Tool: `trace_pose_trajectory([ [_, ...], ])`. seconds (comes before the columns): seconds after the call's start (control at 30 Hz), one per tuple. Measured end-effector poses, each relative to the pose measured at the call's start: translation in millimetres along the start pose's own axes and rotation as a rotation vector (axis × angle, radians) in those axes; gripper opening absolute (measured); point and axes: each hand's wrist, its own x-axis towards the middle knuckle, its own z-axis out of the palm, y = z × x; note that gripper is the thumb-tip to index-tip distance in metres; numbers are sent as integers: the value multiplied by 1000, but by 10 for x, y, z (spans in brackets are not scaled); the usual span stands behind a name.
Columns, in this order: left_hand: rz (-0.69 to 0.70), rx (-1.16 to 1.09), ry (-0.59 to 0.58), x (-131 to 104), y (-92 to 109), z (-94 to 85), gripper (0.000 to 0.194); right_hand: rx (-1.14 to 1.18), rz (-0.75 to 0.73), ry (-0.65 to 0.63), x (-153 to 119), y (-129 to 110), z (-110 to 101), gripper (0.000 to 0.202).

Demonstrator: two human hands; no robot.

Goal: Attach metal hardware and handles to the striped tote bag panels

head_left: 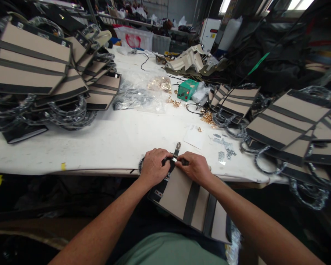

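Note:
A beige handbag panel [179,191] with dark stripes leans from the table's front edge down toward my lap. My left hand [156,165] is closed on the dark top edge of it, thumb pointing inward. Facing it, my right hand [194,167] is closed on the same edge, fingertips pinched close to the left thumb. Between the fingertips shows a small bright spot, too small to name. Just beyond the hands a strap tab with a metal fitting [178,146] sticks up. A metal plate [158,193] sits at the panel's left corner. Fingers hide part of the edge.
Stacked handbag panels with plastic-wrapped handles stand at left [33,59] and right [287,117]. On the white table [99,143] lie small metal plates [225,147], gold-coloured fittings [207,117], clear plastic bags [143,95] and a green box [187,89] with a cable.

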Motion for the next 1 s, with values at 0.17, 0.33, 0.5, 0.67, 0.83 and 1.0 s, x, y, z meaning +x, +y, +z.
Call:
trace_pose_trajectory([
  [0.17, -19, -33, 10, -8, 13, -5, 25, -6, 19, 14, 6, 8, 14, 8],
  [0.33, -25, -26, 11, -13, 21, -6, 24, 82, 31, 97, -1, 9, -5, 7],
  [0.5, -11, -28, 19, -6, -13, 18, 24, 59, -40, 30, -41, 11, 43, 8],
  [0.67, -14, -22, 17, -10, -16, 15, 25, -5, -12, -2, -39, -37, 37, 8],
  [0.83, -15, -23, 21, -11, 11, -6, 22, -41, 55, -35, -15, -102, -13, 7],
  [1.0, -5, -56, 26, -14, 19, -32, 20, -87, 103, -71, 5, -152, -46, 7],
])
